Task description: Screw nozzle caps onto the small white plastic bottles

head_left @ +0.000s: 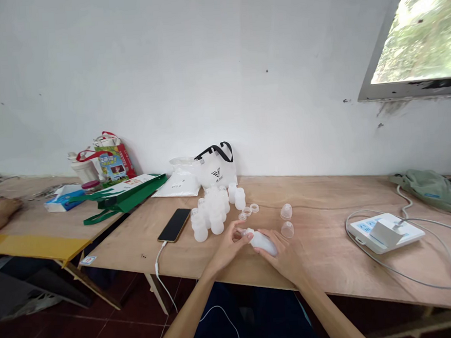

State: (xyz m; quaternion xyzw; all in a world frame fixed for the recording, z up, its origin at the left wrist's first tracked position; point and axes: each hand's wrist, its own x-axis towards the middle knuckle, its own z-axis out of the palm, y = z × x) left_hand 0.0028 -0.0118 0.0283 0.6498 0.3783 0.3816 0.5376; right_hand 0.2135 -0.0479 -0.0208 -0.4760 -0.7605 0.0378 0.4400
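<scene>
And here's the baby bottle (264,243), milky white, smooth and rounded, tipped over, left hand (235,239) gripping one end, right hand (280,250) curled around its body.

The white bottle (265,243) is partly hidden by the right hand (280,251), and the far-right window (420,32) is cut off.

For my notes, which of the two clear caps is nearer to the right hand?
The front clear cap, beside the right hand; the rear clear cap sits nearer the wall.
</scene>
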